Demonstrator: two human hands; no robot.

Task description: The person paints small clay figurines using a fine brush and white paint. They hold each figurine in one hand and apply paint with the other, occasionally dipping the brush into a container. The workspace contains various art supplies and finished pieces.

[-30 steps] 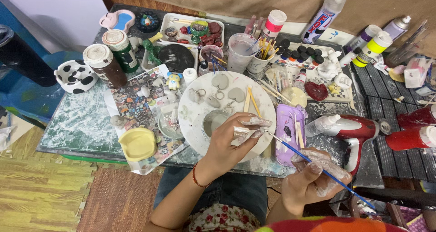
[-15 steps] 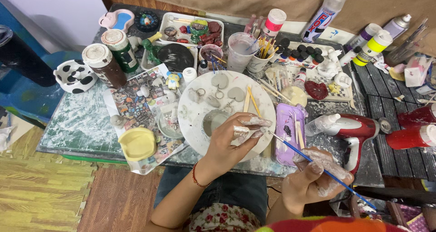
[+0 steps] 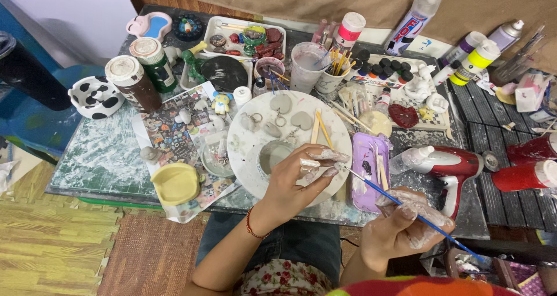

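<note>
A paint-smeared left hand [image 3: 301, 177] pinches a small white-coated piece [image 3: 311, 164] over the round white plate [image 3: 249, 151], while the right hand [image 3: 406, 226], at four o'clock, grips a thin blue-handled paintbrush [image 3: 400, 203]; its tip has stayed at the piece over the last second, hands barely shifted, suggesting painting continues

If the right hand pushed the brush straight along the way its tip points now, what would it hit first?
Most likely the small pale piece pinched in the left hand: the blue brush in the right hand aims up-left, its tip about touching it. Depth is unclear.
</note>
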